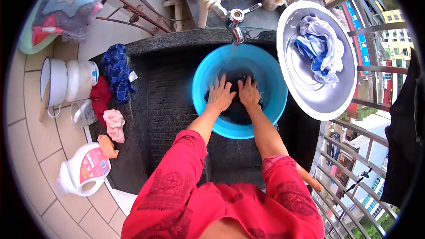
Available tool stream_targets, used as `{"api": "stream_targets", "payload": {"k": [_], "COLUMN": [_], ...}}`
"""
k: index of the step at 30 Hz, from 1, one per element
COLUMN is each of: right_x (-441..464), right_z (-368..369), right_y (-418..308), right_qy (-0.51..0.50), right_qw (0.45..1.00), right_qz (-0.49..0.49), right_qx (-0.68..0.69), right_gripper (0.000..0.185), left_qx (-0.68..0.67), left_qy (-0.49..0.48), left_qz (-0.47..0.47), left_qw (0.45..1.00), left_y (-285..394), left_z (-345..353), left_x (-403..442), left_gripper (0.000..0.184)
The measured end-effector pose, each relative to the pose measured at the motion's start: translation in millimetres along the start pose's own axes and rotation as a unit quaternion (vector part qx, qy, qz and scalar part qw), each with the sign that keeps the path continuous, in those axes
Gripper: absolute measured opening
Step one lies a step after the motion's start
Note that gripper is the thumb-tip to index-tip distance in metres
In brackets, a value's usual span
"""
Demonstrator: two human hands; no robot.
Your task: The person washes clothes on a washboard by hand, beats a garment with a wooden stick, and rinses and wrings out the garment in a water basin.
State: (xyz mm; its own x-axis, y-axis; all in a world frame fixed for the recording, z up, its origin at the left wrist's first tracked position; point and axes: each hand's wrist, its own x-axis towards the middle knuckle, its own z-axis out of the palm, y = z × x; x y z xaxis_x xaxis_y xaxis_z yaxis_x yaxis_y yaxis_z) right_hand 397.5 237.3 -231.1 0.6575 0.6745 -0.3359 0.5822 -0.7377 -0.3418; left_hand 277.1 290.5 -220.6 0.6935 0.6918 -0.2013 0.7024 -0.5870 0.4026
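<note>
A blue basin (268, 110) stands in the dark stone sink under a metal tap (235, 23), from which water runs. Dark cloth (237, 111) lies wet in the basin. On its left part rests my left hand (221, 94), palm down with the fingers spread. My right hand (249, 92) presses on the right part of the same cloth, its fingers also apart. Neither hand is closed round the cloth. The underside of both hands is hidden.
A metal bowl (310, 93) with white and blue cloth (319, 48) is at the right, beside railings. Along the left edge are blue patterned cloth (117, 71), red cloth (101, 99), pink cloth (114, 125), a detergent bottle (84, 168) and an enamel mug (54, 82).
</note>
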Motion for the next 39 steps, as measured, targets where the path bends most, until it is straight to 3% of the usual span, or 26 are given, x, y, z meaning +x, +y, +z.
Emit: {"api": "stream_targets", "payload": {"k": [3, 7, 10, 12, 13, 15, 16, 17, 18, 19, 20, 21, 22, 25, 27, 29, 31, 33, 34, 35, 36, 37, 38, 39], "right_x": [10.0, 21.0, 43.1, 70.0, 90.8, 130.4, 121.2, 92.7, 55.0, 36.4, 35.4, 30.2, 24.7, 0.2, -41.0, -76.9, -94.3, -130.4, -139.3, -146.8, -163.2, -178.7, -184.6, -188.0], "right_z": [4.6, 2.4, -0.5, -14.4, -7.6, 35.2, 55.5, 49.6, 42.8, 28.3, 12.4, -1.4, -14.9, -87.6, -168.1, -238.6, -296.7, -380.1, -410.7, -438.6, -460.5, -481.5, -509.6, -537.9], "right_y": [4.1, -10.0, -17.5, -36.2, -31.9, 1.9, 13.8, 7.6, -4.3, -13.2, -10.4, -3.8, 0.8, -11.9, -37.2, -57.7, -65.8, -96.5, -107.2, -116.0, -137.1, -156.0, -159.8, -162.1], "right_qy": [-0.044, -0.078, -0.016, -0.125, -0.124, -0.154, -0.076, -0.069, -0.045, -0.017, -0.005, -0.072, -0.14, -0.148, -0.185, -0.079, 0.103, 0.072, 0.1, 0.129, 0.174, 0.222, 0.233, 0.223], "right_qw": [0.999, 0.994, 0.99, 0.989, 0.989, 0.987, 0.995, 0.995, 0.998, 0.999, 0.999, 0.996, 0.984, 0.959, 0.924, 0.915, 0.894, 0.876, 0.856, 0.834, 0.791, 0.741, 0.741, 0.745], "right_qz": [-0.012, 0.022, -0.051, 0.031, 0.027, -0.038, -0.068, -0.071, -0.052, -0.029, -0.024, -0.056, -0.092, -0.182, -0.223, -0.31, -0.402, -0.396, -0.414, -0.43, -0.442, -0.451, -0.449, -0.495], "right_qx": [-0.03, -0.075, -0.133, -0.074, -0.072, 0.007, 0.013, 0.013, -0.014, -0.039, -0.039, 0.007, 0.053, 0.159, 0.251, 0.245, 0.169, 0.264, 0.293, 0.321, 0.386, 0.446, 0.441, 0.388], "right_gripper": [0.055, 0.058, 0.058, 0.066, 0.066, 0.064, 0.057, 0.057, 0.051, 0.046, 0.046, 0.048, 0.05, 0.056, 0.056, 0.048, 0.046, 0.047, 0.046, 0.045, 0.039, 0.033, 0.033, 0.027], "left_qx": [-0.044, -0.006, 0.054, 0.077, 0.08, 0.025, 0.091, 0.148, 0.144, 0.14, 0.145, 0.147, 0.155, 0.059, -0.018, -0.06, -0.045, -0.049, 0.012, 0.06, -0.046, 0.101, -0.065, -0.031], "left_qy": [-0.007, -0.009, 0.04, -0.037, -0.034, -0.007, 0.021, 0.105, 0.115, 0.126, 0.008, -0.115, -0.114, 0.008, 0.063, 0.115, 0.14, 0.214, 0.273, 0.304, 0.288, 0.324, 0.433, 0.389], "left_qz": [-0.023, -0.047, -0.017, 0.064, 0.062, 0.055, 0.086, 0.144, 0.149, 0.159, 0.125, 0.086, 0.095, 0.106, 0.208, 0.315, 0.352, 0.396, 0.424, 0.411, 0.353, 0.316, 0.434, 0.446], "left_qw": [0.999, 0.999, 0.998, 0.994, 0.994, 0.998, 0.992, 0.973, 0.971, 0.969, 0.981, 0.979, 0.977, 0.993, 0.976, 0.94, 0.924, 0.892, 0.863, 0.857, 0.889, 0.886, 0.787, 0.806], "left_y": [-8.5, -1.4, -1.5, -8.6, -15.7, -27.1, -23.1, -27.2, -28.3, -27.1, -22.6, -18.9, -21.6, -16.6, -2.4, 35.5, 69.9, 95.6, 105.9, 108.8, 112.8, 106.8, 142.9, 153.2], "left_z": [14.8, 17.5, 2.8, -19.2, -26.3, -41.9, -46.1, -27.7, -7.4, 0.5, -7.7, -17.1, -33.5, -122.1, -198.1, -287.2, -364.2, -424.0, -453.2, -478.7, -495.0, -518.2, -521.3, -542.1], "left_x": [3.3, 3.2, 14.6, 34.5, 43.8, 54.6, 43.2, 27.0, 5.4, -4.7, -3.3, -8.2, -6.8, -11.7, -28.4, -56.5, -87.6, -110.9, -121.1, -128.7, -137.9, -146.1, -142.5, -161.2], "left_gripper": [0.04, 0.04, 0.041, 0.034, 0.034, 0.025, 0.017, 0.019, 0.019, 0.02, 0.019, 0.019, 0.016, 0.013, 0.016, 0.018, 0.019, 0.016, 0.014, 0.011, 0.012, 0.014, 0.014, 0.013]}}
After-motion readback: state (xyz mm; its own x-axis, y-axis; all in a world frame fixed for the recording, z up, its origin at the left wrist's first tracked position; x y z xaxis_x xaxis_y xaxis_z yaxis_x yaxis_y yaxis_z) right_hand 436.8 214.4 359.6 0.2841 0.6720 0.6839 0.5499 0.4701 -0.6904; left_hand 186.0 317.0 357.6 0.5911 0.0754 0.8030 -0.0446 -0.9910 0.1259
